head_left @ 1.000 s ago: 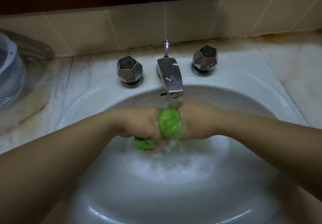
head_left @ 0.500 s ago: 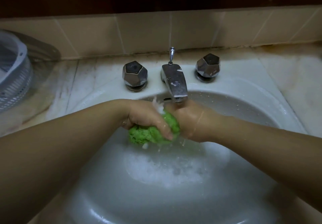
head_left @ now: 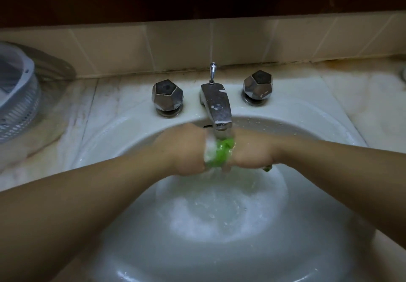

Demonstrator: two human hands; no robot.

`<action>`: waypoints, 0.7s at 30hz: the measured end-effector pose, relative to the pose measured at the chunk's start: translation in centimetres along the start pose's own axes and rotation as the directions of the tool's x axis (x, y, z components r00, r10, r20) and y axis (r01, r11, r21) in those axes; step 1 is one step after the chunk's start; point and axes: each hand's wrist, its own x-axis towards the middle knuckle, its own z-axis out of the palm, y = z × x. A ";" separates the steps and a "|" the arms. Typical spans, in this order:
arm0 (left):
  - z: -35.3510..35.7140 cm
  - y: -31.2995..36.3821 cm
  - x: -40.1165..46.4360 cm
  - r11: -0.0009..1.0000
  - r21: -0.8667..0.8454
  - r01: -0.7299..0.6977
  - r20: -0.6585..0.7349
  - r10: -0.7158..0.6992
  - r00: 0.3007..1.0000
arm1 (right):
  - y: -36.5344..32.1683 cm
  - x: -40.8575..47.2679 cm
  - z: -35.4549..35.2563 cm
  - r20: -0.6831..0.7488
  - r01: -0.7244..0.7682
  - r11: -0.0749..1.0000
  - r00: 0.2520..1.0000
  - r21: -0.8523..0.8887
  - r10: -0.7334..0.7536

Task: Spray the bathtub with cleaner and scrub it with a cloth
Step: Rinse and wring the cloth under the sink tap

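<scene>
A green cloth [head_left: 222,153], wet and foamy, is bunched between my two fists under the chrome spout [head_left: 217,108] of a white sink [head_left: 307,117]. My left hand [head_left: 186,150] grips its left end, with white suds at the knuckles. My right hand [head_left: 250,152] grips its right end, and a green scrap pokes out below the fist. Water runs from the spout onto the cloth. Foamy water swirls in the bowl below. No spray bottle or bathtub is in view.
Two faceted chrome tap knobs, the left knob [head_left: 167,97] and the right knob [head_left: 257,86], flank the spout, with a drain pull rod [head_left: 212,72] behind. A white slotted basket [head_left: 15,93] stands on the marble counter at the left. A tiled backsplash runs behind.
Both fists have come together level under the spout again, with the cloth squeezed shorter between them. The view has tilted up slightly.
</scene>
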 end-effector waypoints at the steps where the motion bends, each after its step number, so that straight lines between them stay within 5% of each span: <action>1: -0.1 -0.2 0.0 0.998 -0.024 0.063 -0.026 -0.064 0.998 | 0.1 0.2 0.0 0.003 -0.030 0.997 1.000 0.078 0.029; 5: 0.0 -0.1 -0.2 0.984 0.045 0.172 -0.078 -0.168 0.983 | -0.1 -0.1 0.0 0.143 -0.158 0.973 0.980 0.169 0.135; 7: 0.9 -0.6 -0.7 0.988 0.054 0.142 -0.124 -0.135 0.983 | -0.3 -0.1 0.6 0.104 -0.086 0.969 0.993 0.230 0.063; 10: 1.4 -1.6 -1.5 0.967 -0.243 0.076 -0.069 -0.096 0.993 | -0.5 -0.3 1.1 0.025 0.061 0.979 0.997 0.192 -0.067; 13: 0.4 -1.6 -2.6 0.832 -0.537 0.136 0.131 -0.077 0.988 | 0.7 -0.4 0.2 -0.044 0.024 0.999 0.999 -0.049 -0.026; 17: -0.1 -2.1 -2.1 0.727 -0.653 0.215 0.132 -0.171 0.976 | 0.6 -0.9 -0.2 -0.117 0.086 0.939 0.984 -0.334 -0.132; 21: -0.3 -1.0 -1.8 0.441 -0.807 0.394 0.396 -0.091 0.914 | 0.7 0.0 1.2 -0.111 0.114 0.965 0.983 -0.235 -0.143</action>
